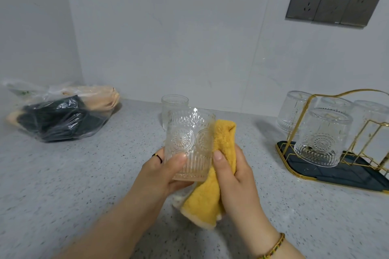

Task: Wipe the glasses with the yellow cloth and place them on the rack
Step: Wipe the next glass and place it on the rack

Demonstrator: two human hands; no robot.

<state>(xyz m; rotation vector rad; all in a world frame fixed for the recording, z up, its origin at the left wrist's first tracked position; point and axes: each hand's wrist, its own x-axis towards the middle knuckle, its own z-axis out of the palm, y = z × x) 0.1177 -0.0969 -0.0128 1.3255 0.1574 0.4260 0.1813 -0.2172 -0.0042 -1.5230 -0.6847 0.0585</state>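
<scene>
A speckled grey counter (63, 174) runs under both hands and out of view on every side. A pale tiled wall (168, 38) stands beyond them. Far to the left of the left hand lies a clear plastic bag (63, 120) with dark and beige things inside. The crinkled film makes them hard to tell apart.

Well to the right of the right hand sits the rack (328, 183), a gold wire frame on a dark tray, cut off by the right edge. It carries 4 upturned glasses (322, 139). The nearest is clear to see, while the 3 behind overlap one another and the wires, and the rightmost is partly cut off. High on the wall above the rack is a grey socket panel (333, 4) with 3 plates.

The yellow cloth (206, 200) is bunched in the right hand (233, 176), whose fingers and thumb curl round it. Its top sticks up beside the glass and its lower end hangs below both hands. How far the cloth wraps behind the glass cannot be seen.

The patterned glass (189, 139) is upright above the counter, gripped near its base by the left hand (162, 172), with the thumb across the front and the fingers hidden behind. A second glass (174, 101) stands on the counter beyond the hands, mostly hidden behind the first.

There is a dark ring (157, 156) on a left finger, and a beaded bracelet (273, 246) on the right wrist.
</scene>
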